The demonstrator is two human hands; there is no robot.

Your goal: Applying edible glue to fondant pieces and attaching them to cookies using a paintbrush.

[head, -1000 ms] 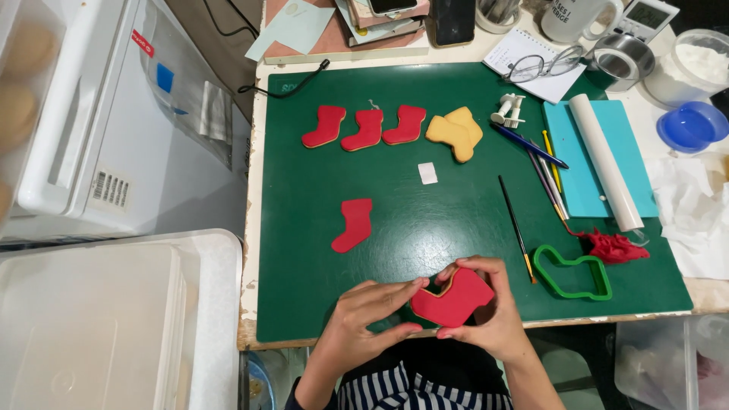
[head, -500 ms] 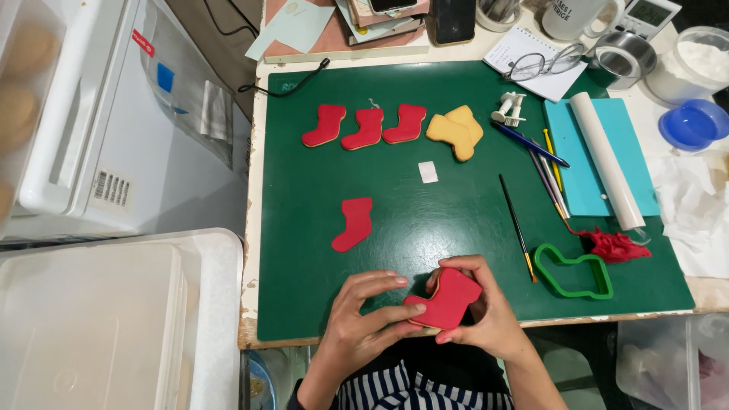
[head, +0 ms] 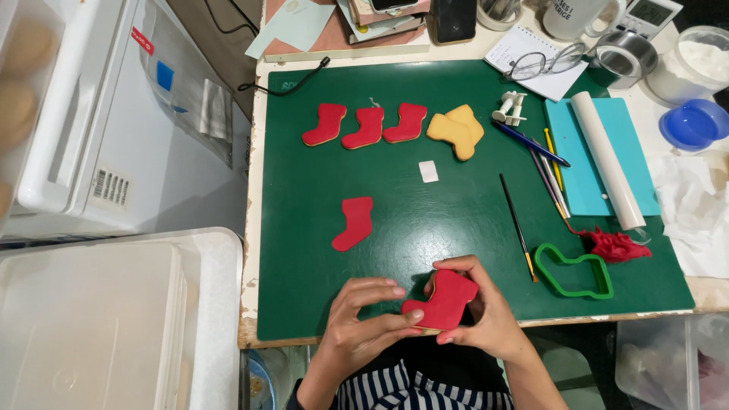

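Observation:
Both my hands hold a red stocking-shaped cookie (head: 444, 301) over the near edge of the green cutting mat (head: 456, 220). My left hand (head: 364, 319) pinches its toe end with thumb and fingers. My right hand (head: 486, 315) cups it from behind and the right side. A loose red stocking cut-out (head: 354, 222) lies flat on the mat to the upper left. Three red-covered stocking cookies (head: 366, 126) sit in a row at the mat's far side, beside two bare stacked stocking cookies (head: 456, 130).
A green stocking cutter (head: 573, 271), red icing scraps (head: 616, 245), a brush (head: 519, 226), pens (head: 548, 163), a white rolling pin (head: 606, 158) on a blue sheet lie at right. A blue bowl (head: 695, 123), glasses (head: 545, 63), white bins (head: 114, 319) surround the mat.
The cookie has turned in my hands and sits a little lower and more to the left, with my left fingers shifted onto its toe end.

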